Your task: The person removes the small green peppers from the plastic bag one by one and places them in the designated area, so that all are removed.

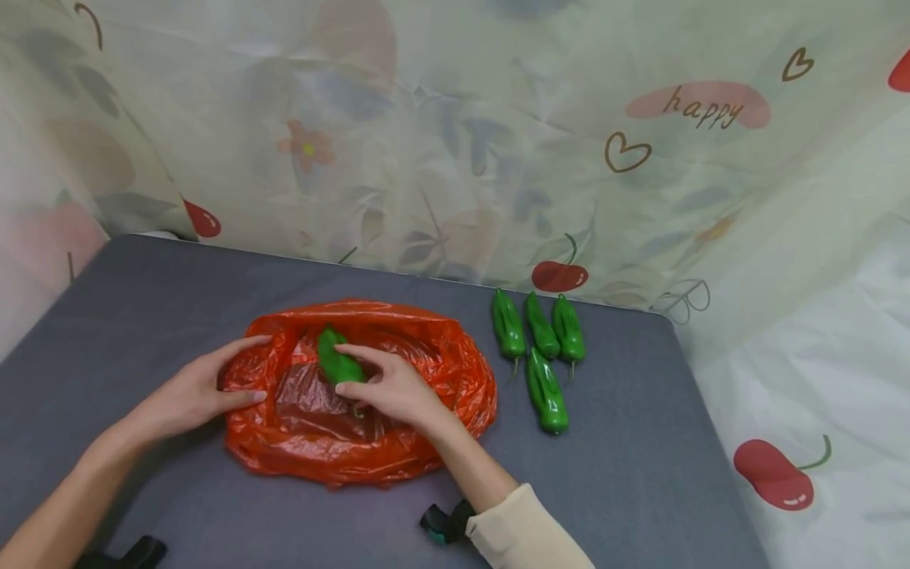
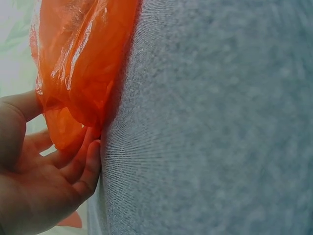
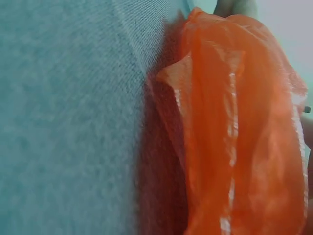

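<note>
A red plastic bag (image 1: pixel 334 466) lies on the table with its mouth spread wide, facing up. My left hand (image 1: pixel 192 391) holds the bag's left edge, thumb and index finger over the rim; the left wrist view shows its other fingers (image 2: pixel 90 161) curled beneath the plastic. Within the bag's mouth, my right hand (image 1: pixel 398 387) pinches a green pepper (image 1: pixel 334 356) between thumb and fingers. Whether that pepper touches the bag's bottom I cannot tell. In the right wrist view the bag's side (image 3: pixel 234 137) hides most of the right hand.
To the right of the bag lie several green peppers: three side by side (image 1: pixel 508 324) near the back edge and one (image 1: pixel 547 395) in front. A grey cloth (image 1: pixel 626 474) covers the table. Behind hangs a printed curtain (image 1: pixel 426 158) with cherries and hearts.
</note>
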Available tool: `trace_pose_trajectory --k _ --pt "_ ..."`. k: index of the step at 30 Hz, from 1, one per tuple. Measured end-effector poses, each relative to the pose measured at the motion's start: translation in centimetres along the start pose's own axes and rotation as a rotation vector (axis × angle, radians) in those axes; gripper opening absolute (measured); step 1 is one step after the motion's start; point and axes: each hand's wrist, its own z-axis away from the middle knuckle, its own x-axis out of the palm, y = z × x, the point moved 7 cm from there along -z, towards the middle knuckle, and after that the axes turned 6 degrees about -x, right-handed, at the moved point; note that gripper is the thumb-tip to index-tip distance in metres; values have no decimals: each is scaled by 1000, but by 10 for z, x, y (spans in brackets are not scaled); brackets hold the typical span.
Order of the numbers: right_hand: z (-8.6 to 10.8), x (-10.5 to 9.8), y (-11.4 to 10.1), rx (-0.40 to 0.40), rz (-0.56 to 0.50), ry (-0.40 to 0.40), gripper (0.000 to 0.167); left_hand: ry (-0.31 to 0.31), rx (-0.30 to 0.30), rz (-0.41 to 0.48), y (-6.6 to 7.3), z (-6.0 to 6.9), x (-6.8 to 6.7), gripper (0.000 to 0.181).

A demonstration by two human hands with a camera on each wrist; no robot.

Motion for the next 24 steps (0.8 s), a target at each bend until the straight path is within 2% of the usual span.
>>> trace_pose_trajectory --k 7,15,24 --pt "14 -7 -7 -13 -39 -4 49 -8 -2 0 1 0 0 80" --pt "34 -15 -15 -22 18 -13 48 -25 -24 32 0 2 1 81" --pt "54 -27 -15 -40 -29 17 50 -20 -18 21 0 3 0 83"
